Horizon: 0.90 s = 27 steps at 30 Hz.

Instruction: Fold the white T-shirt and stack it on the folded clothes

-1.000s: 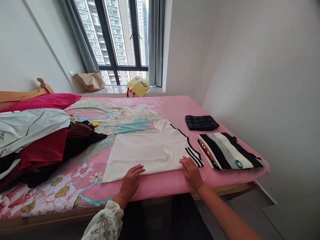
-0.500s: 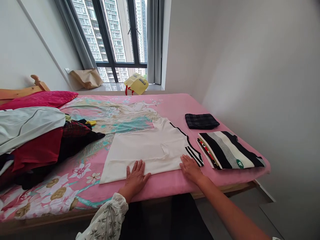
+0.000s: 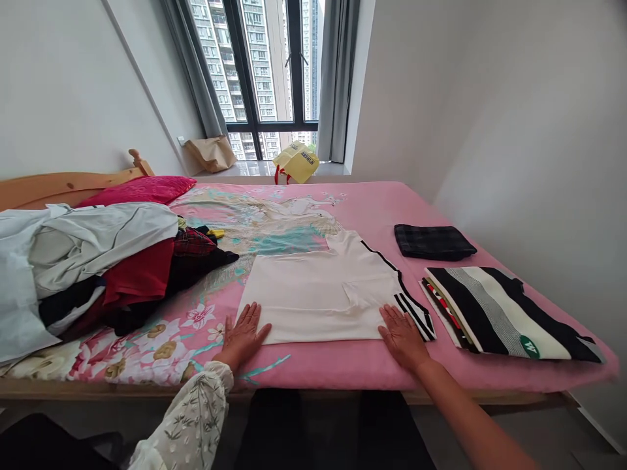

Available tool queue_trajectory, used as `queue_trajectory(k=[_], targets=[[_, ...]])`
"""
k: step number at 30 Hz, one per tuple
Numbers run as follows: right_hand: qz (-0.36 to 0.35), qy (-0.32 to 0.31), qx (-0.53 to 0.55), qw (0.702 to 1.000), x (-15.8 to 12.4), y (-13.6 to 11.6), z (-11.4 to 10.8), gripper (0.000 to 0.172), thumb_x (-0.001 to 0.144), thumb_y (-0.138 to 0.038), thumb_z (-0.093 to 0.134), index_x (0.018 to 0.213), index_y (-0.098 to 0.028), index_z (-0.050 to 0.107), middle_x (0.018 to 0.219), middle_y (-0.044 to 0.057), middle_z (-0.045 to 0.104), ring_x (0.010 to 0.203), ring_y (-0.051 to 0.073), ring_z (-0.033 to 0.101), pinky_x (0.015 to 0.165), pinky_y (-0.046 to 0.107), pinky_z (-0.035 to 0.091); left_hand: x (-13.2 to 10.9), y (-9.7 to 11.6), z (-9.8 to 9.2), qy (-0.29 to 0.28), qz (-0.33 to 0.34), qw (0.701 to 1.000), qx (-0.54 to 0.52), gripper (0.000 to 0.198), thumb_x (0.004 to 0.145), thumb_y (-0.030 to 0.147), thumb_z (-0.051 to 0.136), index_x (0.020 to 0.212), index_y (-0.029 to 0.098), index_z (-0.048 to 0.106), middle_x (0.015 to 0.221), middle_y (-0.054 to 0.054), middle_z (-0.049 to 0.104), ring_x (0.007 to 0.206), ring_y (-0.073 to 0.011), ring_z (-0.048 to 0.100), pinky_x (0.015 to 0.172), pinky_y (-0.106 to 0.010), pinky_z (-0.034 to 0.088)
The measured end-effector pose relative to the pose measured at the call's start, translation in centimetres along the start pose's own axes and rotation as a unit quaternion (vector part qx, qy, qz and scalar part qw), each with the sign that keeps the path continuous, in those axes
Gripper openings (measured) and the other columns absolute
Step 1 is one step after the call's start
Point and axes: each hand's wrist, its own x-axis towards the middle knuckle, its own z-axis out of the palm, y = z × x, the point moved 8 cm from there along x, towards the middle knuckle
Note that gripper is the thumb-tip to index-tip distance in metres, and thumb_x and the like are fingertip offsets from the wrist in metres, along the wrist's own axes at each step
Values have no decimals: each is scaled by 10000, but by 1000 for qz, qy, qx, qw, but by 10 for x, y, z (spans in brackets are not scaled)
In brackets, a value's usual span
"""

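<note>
White shirt [image 3: 323, 297], one, lies flat on the bed [image 3: 353, 365]. Two hands press it, fingers spread, gripping nothing: left hand [image 3: 243, 334] at 7 o'clock, right hand [image 3: 402, 334] at 5. Two folded piles [image 3: 504, 310] lie at 3 o'clock.

A loose white sleeve printed with fine grey-green leaves and sprigs covers the person's left arm, gathered at the cuff just behind the left hand [image 3: 243, 333]. The right arm is bare from the right hand [image 3: 402, 334] back. Dark clothing shows below, between the arms.
</note>
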Motion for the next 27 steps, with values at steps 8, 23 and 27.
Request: queue_trajectory(k=[8,23,27], targets=[[-4,4,-3,1000,1,-8,-1,512,930,-410,319,1381,-185,405,1456,74,375,1364,233,294,1116,505,199,-1,-14,-1,11,-10,1000,9,677,882,521,261,1456,164,222,1541,-95,185,1421,-261,131,1093,-604,17],[27,107,-35,993,-11,-12,-22,444,939,-349,310,1247,-145,557,1341,97,523,1281,230,422,1100,447,216,-23,-28,-10,100,-140,985,23,741,866,548,279,1422,58,286,1510,-166,268,1401,-267,188,1121,-517,79],[30,94,-46,994,-10,-12,-22,443,943,-329,297,1251,-142,554,1352,84,514,1288,223,412,1107,434,196,-30,-23,-14,127,-119,984,26,644,885,478,295,1405,102,337,1509,-144,280,1397,-272,208,1111,-558,77]])
